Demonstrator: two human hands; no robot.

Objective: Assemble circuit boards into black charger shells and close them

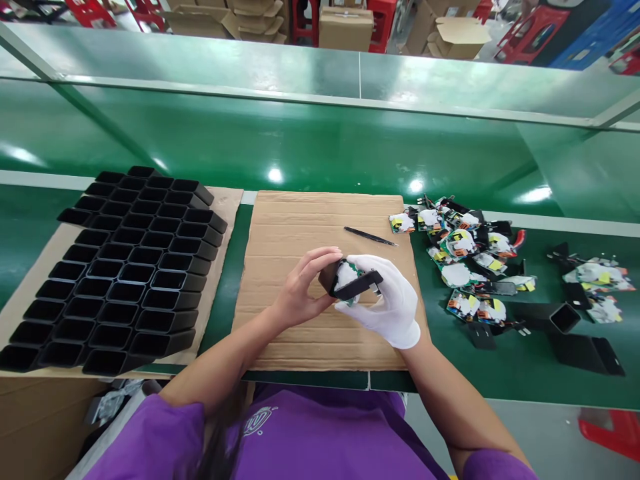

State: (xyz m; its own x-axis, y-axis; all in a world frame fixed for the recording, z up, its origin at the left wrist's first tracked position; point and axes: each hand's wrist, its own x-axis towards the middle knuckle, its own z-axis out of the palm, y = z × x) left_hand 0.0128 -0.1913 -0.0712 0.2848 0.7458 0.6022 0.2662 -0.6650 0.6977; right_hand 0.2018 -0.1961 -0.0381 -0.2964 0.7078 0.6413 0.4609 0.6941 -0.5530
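Note:
Above the cardboard mat (280,233), my bare left hand (303,290) is closed around a black plastic housing (327,277). White-gloved, my right hand (393,303) grips a circuit board (349,275) with white filler and a black end plate (357,285) that has metal prongs. The board sits at the mouth of the housing; how far inside it reaches is hidden by my fingers and the plate. Beyond my right hand, a slim black pointed tool (370,235) lies on the mat.
Rows of black housings (135,273) stand mouth-up on cardboard at the left. A pile of circuit boards (460,243) with wires and plates lies at the right, beside a loose housing (565,318) and more boards (600,275). A metal rail (320,100) crosses behind the green table.

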